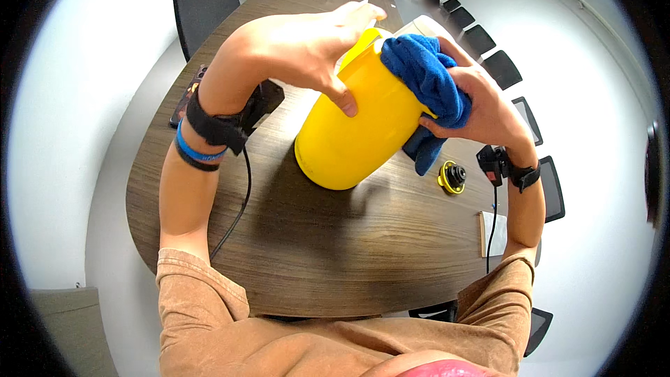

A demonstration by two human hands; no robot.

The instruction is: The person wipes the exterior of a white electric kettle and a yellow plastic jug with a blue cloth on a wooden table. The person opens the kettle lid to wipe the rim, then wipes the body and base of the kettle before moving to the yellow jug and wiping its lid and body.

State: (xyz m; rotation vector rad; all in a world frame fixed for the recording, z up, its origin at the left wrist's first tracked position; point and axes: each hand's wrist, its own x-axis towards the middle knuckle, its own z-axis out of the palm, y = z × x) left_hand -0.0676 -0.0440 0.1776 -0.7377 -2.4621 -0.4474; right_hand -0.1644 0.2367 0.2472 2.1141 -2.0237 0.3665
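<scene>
A yellow plastic jug-like container [361,125] is held tilted above the table, its base toward me and its upper end away to the right. My left hand [319,57] grips its left side, thumb across the front and fingertips partly behind it. Bunched in my right hand [484,97] is a blue cloth [429,78], pressed against the container's upper right end. A loose fold of the cloth hangs below that hand. The cloth hides much of the upper end, and a pale object [421,25] shows behind it, too unclear to name. Below the right hand lies a black-and-yellow stopper lid [452,177].
The wooden table [324,267] has a curved edge. A smartphone [186,99] lies behind my left forearm, a notebook [493,233] near my right. Cables [245,199] run from black devices strapped to both wrists. Black chairs [207,0] stand left and along the right.
</scene>
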